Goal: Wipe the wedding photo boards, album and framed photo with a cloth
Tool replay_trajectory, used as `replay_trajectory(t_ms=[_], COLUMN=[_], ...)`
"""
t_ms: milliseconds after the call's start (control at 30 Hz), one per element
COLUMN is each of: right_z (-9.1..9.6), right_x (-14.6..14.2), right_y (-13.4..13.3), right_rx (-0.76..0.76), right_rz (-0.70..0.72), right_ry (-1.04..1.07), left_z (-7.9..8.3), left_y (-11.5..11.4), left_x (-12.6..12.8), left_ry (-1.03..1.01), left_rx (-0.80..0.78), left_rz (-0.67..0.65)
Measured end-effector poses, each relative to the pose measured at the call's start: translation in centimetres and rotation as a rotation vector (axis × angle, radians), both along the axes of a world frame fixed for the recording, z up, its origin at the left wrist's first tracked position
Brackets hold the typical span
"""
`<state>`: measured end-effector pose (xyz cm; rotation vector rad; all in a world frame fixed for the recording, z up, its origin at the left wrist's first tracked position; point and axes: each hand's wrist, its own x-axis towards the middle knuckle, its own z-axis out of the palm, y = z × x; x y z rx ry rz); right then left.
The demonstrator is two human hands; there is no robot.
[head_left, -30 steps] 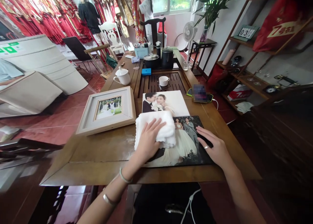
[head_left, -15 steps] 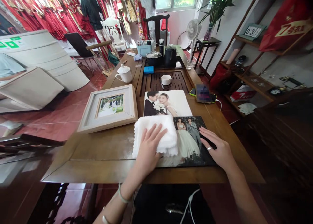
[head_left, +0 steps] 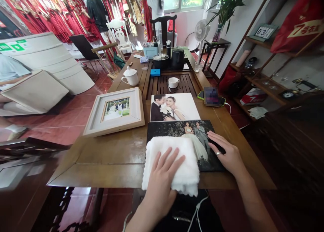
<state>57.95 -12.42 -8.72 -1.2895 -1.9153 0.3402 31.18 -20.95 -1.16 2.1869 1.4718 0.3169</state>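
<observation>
My left hand (head_left: 164,173) lies with fingers spread on a folded white cloth (head_left: 186,157), pressing it against the lower left of a dark photo print (head_left: 167,128). The cloth's near edge hangs past the table's front edge. The print shows a couple, one in a long pale gown; the cloth hides its lower left part. My right hand (head_left: 226,152), a ring on one finger, rests open with outstretched fingertips on the print's right side. Behind it lies a lighter photo print (head_left: 186,107) of a couple. To the left is a wooden picture frame (head_left: 115,112) holding a smaller photo.
Farther along the wooden table (head_left: 101,157) stand a lidded white mug (head_left: 131,77), a white cup (head_left: 173,82), a blue box (head_left: 155,72) and a black kettle (head_left: 177,58). A phone (head_left: 212,96) with a cable lies at the right edge. Other people are in the background.
My left hand and the white cloth have moved toward me and slightly right, uncovering the dark print's upper left. My right hand stays on the print's right side.
</observation>
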Motion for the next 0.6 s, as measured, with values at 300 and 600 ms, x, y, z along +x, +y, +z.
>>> replay_trajectory(t_ms=[300, 600], right_z=[0.1, 0.3], right_x=[-0.1, -0.2], right_y=[0.0, -0.1], right_rx=[-0.005, -0.007], right_rz=[-0.004, -0.007], right_ry=[0.014, 0.015], left_z=[0.4, 0.4], left_y=[8.1, 10.1], left_x=[0.4, 0.2], left_ry=[0.033, 0.014], left_rx=[0.065, 0.063], left_rz=[0.047, 0.042])
